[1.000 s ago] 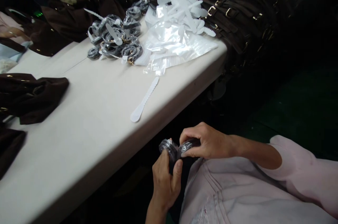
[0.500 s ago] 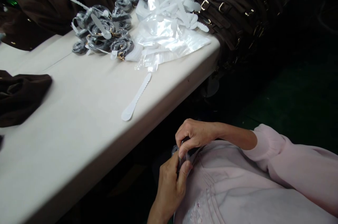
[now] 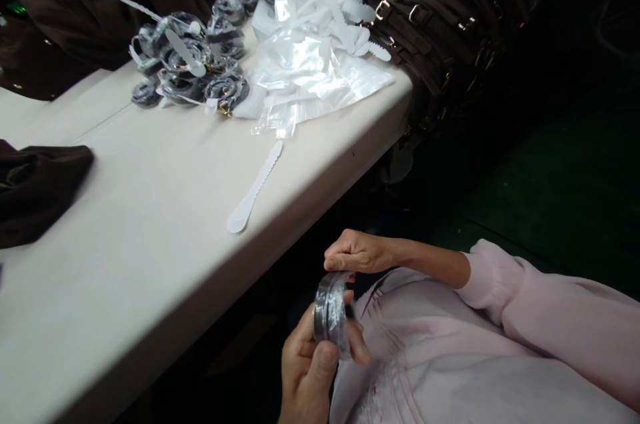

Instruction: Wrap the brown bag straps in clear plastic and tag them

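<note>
Coiled strap [image 3: 331, 309], hidden before, now stands upright in left hand [image 3: 305, 371].

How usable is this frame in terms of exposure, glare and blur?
Head view: the pale table top is bright and soft toward its near edge; the clear plastic bags glare white; the dark brown buckled straps and floor at right sink into near-black; the dark coiled strap in clear wrap, held by the left hand with the right hand at its top, is reasonably sharp.
</note>
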A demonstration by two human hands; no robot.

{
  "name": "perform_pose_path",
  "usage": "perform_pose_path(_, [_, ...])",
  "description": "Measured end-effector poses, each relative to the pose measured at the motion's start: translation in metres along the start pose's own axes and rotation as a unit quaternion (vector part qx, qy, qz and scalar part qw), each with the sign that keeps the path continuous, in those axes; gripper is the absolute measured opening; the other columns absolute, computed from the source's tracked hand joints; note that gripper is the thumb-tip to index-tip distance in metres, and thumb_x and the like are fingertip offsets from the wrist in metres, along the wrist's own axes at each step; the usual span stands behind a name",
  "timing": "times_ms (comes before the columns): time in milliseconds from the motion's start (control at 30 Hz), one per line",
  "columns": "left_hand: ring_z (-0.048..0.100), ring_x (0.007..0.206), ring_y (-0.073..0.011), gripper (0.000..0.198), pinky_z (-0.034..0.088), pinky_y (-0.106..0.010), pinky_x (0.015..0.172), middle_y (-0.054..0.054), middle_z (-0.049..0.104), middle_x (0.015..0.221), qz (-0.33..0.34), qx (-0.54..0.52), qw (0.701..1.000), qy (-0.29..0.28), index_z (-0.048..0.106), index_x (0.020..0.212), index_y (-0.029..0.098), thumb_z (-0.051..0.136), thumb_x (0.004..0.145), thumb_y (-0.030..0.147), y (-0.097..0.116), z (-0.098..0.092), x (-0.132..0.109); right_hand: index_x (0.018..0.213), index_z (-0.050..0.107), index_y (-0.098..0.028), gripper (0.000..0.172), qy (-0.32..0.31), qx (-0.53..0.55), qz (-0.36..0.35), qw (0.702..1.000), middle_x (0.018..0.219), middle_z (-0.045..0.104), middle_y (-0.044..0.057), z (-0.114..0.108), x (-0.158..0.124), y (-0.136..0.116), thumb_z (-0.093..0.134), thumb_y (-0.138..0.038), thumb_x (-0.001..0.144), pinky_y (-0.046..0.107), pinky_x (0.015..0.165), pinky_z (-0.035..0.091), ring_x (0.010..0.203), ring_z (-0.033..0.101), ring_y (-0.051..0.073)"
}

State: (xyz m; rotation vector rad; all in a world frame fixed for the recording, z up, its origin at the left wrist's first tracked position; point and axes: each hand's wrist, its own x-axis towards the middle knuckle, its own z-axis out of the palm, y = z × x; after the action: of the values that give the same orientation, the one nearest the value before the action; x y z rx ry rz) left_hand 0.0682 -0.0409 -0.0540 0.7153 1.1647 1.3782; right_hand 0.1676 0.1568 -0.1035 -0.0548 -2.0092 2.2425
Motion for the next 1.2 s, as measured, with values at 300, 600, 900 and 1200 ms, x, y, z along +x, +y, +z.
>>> perform_pose_path(300, [0.063,0.072,-0.0177,0.046,0.054,-0.029,0.082,-0.007,0.066,0.07,0.119,-0.101,0.984,0.091,0.065,0.122,0.011,0.044,0.095,0.042,0.035,-0.005,0.004,0.127,0.06,-0.016,0.049,0.123,0.013,-0.113,0.986,0.086,0.058,0.002,0.034,-0.007,-0.003,0.069,-0.042,0.086,0.019,0.061,0.042,0.068,0.05,0.008])
perform_pose_path(600, [0.064,0.072,-0.0142,0.05,0.056,-0.023,0.082,-0.002,0.062,0.064,0.175,-0.115,0.96,0.187,0.067,0.119,0.01,0.055,0.09,0.05,0.041,-0.008,0.01,0.103,0.072,-0.011,0.023,0.156,-0.145,-0.16,0.964,0.089,0.07,0.009,0.036,-0.002,-0.01,0.058,-0.027,0.095,0.024,0.077,0.049,0.083,0.063,0.014])
perform_pose_path(900, [0.067,0.095,-0.0196,0.038,0.053,-0.031,0.083,-0.012,0.068,0.114,0.197,0.106,0.942,0.25,0.057,0.126,0.015,0.044,0.099,0.038,0.013,-0.01,0.04,0.099,0.059,-0.011,0.039,0.058,0.133,0.043,0.989,0.074,0.066,0.005,0.055,-0.003,-0.015,0.046,-0.048,0.098,0.022,0.062,0.052,0.066,0.065,0.012])
perform_pose_path(1200, [0.057,0.121,-0.0265,0.039,0.047,-0.042,0.099,-0.015,0.066,0.12,0.263,0.496,0.809,0.174,0.052,0.131,0.016,0.037,0.1,0.036,-0.008,-0.027,0.044,0.103,0.051,-0.012,0.041,-0.001,0.351,0.106,0.93,0.078,0.069,0.007,0.046,-0.005,-0.014,0.064,-0.048,0.089,0.017,0.049,0.048,0.054,0.065,0.011])
